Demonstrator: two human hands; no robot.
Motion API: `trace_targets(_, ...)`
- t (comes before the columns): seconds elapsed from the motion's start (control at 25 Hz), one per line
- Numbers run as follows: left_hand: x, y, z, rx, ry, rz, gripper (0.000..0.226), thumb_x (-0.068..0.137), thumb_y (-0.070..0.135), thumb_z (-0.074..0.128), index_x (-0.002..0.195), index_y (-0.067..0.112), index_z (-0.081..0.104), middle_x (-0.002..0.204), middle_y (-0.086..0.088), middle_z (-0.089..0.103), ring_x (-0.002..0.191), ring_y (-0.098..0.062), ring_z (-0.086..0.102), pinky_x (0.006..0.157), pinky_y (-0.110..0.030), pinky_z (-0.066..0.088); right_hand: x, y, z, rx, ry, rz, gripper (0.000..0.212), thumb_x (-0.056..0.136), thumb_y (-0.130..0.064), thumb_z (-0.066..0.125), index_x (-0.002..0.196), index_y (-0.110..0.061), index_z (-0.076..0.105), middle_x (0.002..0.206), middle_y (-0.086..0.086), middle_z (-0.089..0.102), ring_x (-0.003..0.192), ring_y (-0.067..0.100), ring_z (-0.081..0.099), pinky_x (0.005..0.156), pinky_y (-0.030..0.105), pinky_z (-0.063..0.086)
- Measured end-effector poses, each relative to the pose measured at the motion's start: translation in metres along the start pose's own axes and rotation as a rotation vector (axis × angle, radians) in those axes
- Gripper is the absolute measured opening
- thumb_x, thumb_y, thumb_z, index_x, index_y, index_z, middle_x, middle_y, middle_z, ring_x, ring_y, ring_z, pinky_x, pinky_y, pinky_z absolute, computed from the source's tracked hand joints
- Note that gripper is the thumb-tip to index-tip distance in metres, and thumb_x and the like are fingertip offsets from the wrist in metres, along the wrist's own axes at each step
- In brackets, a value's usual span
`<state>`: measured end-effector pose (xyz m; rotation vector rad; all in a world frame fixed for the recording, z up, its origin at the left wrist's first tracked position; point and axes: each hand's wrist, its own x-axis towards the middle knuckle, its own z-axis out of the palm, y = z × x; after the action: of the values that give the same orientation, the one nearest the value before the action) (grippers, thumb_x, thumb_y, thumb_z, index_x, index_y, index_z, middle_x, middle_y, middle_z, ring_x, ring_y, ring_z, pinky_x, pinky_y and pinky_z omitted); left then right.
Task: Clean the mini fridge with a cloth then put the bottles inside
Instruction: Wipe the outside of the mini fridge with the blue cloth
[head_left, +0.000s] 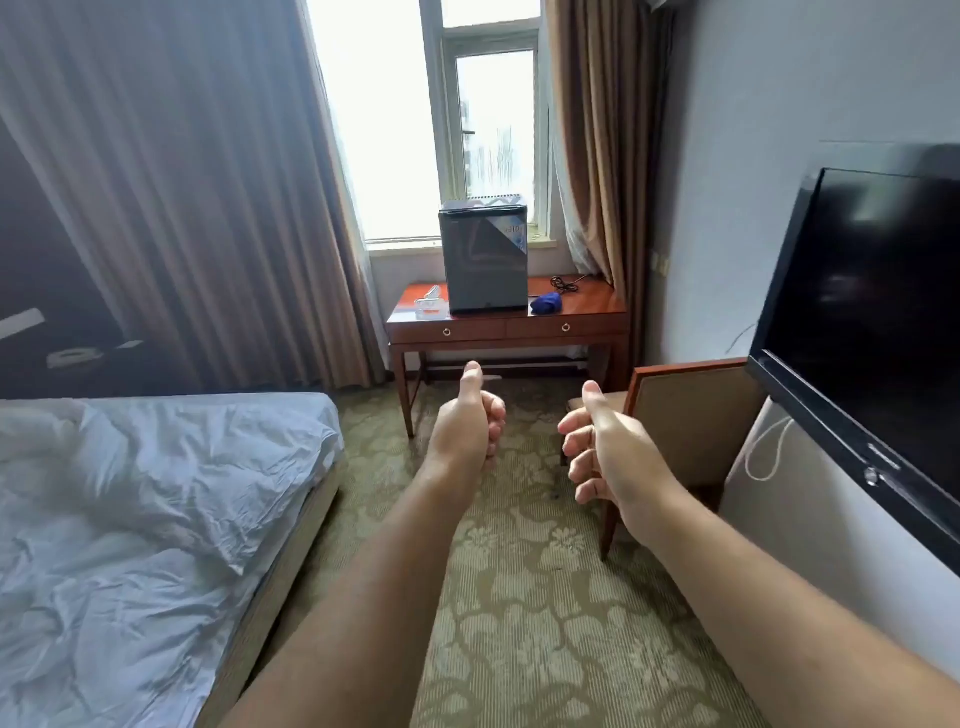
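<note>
A grey mini fridge (483, 260) stands with its door closed on a red-brown wooden desk (582, 306) under the window. A blue cloth (545, 303) lies bunched on the desk just right of the fridge. Clear bottles (430, 304) stand on the desk left of the fridge. Both my arms reach forward over the carpet, well short of the desk. My left hand (470, 423) has its fingers curled and thumb up, holding nothing. My right hand (597, 449) does the same.
A bed (130, 519) with rumpled white sheets fills the left. A padded chair (696, 415) stands at the right, below a wall-mounted black TV (872, 322). A black cord (563, 284) lies on the desk's back right. Patterned carpet runs between bed and chair up to the desk.
</note>
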<state>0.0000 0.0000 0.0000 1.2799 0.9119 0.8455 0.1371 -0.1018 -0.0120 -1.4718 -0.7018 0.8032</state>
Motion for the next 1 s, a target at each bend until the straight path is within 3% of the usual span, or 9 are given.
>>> trace_targets(0.44, 0.235, -0.004, -0.063, -0.051, -0.034, -0.124, 0.058, 0.100, 0.064, 0.037, 0.066, 0.022, 0.056, 0.057, 0.006, 0.044, 0.046, -0.009, 0.034, 0.045, -0.026, 0.030, 0.219, -0.006, 0.076, -0.082, 0.047, 0.065, 0.046, 0.104, -0.054, 0.046, 0.101, -0.014, 0.069, 0.095, 0.011, 0.066, 0.068, 0.022, 0.063, 0.051, 0.034, 0.052)
trace_targets(0.72, 0.396, -0.030, -0.017, -0.053, 0.022, -0.204, 0.057, 0.101, 0.062, 0.040, 0.063, 0.022, 0.057, 0.056, 0.005, 0.045, 0.046, -0.011, 0.033, 0.047, -0.027, 0.028, 0.395, 0.028, 0.073, -0.044, 0.039, 0.113, 0.042, 0.106, -0.050, 0.045, 0.103, -0.016, 0.069, 0.093, 0.007, 0.067, 0.069, 0.019, 0.063, 0.052, 0.033, 0.053)
trace_targets(1.0, 0.568, -0.013, 0.055, -0.065, 0.069, -0.226, 0.056, 0.102, 0.058, 0.042, 0.064, 0.020, 0.060, 0.056, 0.004, 0.047, 0.046, -0.010, 0.036, 0.047, -0.026, 0.030, 0.591, 0.003, 0.028, -0.041, 0.037, 0.157, 0.039, 0.105, -0.049, 0.048, 0.104, -0.017, 0.069, 0.092, 0.005, 0.068, 0.066, 0.016, 0.062, 0.052, 0.032, 0.053)
